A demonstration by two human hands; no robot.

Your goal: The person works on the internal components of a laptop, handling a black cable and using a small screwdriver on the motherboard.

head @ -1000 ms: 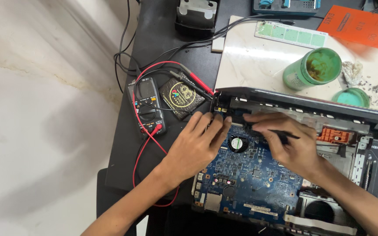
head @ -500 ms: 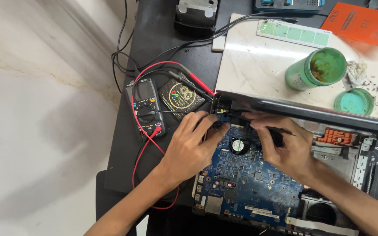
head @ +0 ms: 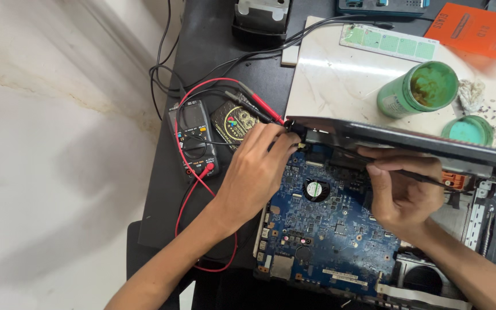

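An opened laptop lies on the black desk with its blue motherboard [head: 328, 229] bare and its lid [head: 409, 140] propped up behind. My left hand [head: 254, 172] rests at the board's top left corner, fingertips pinching something small by the hinge [head: 295, 131]. My right hand [head: 403, 192] holds a thin black tool [head: 417, 175] like a pen, its tip pointing left over the board's upper edge. A small round coin cell holder [head: 317, 189] sits between the two hands.
A black multimeter [head: 192, 138] with red and black leads lies left of the laptop, next to a round-printed black card [head: 237, 121]. Behind the lid a white slab [head: 340, 80] carries a green jar [head: 417, 92], its lid [head: 468, 130], and an orange booklet [head: 477, 31].
My left hand has slid up and right toward the hinge corner. My right hand has shifted slightly right with the tool. The view has drifted a little.
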